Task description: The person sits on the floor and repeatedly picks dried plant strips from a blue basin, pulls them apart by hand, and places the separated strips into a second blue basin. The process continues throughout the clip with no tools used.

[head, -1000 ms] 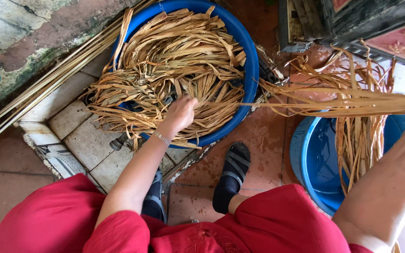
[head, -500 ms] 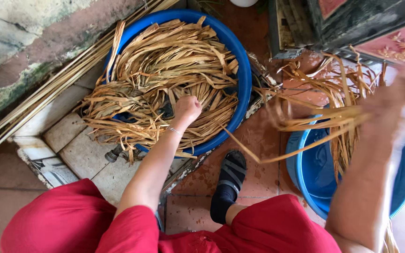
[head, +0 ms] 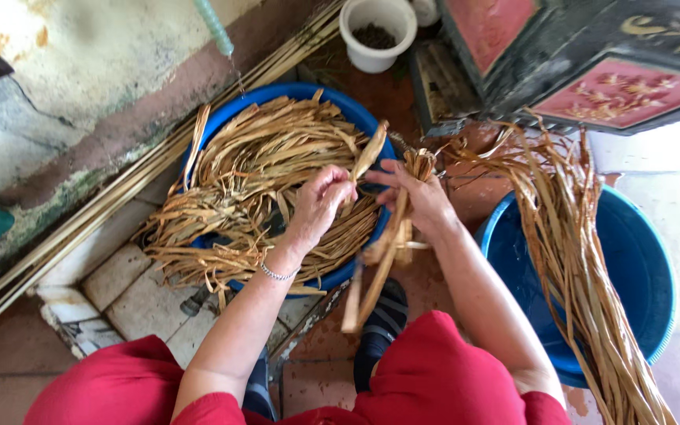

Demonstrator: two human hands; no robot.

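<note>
- The left hand (head: 318, 206) had its fingers closed on one flat dry strip (head: 367, 156), whose free tip rose just above those fingers.
- The right hand (head: 423, 197) had its fingers clamped around a small bundle of strips (head: 387, 244); the bundle hung down below the fingers, toward the black sandal (head: 383, 323).
- The two hands were almost touching, over the near rim of the big blue tub (head: 277, 94) full of strips.
- To do it well, I think the left fingers should keep the strip flat and add it to the bundle with the ends even.
- A second blue tub (head: 639, 267) with long strips lay right of the right fingers.
</note>
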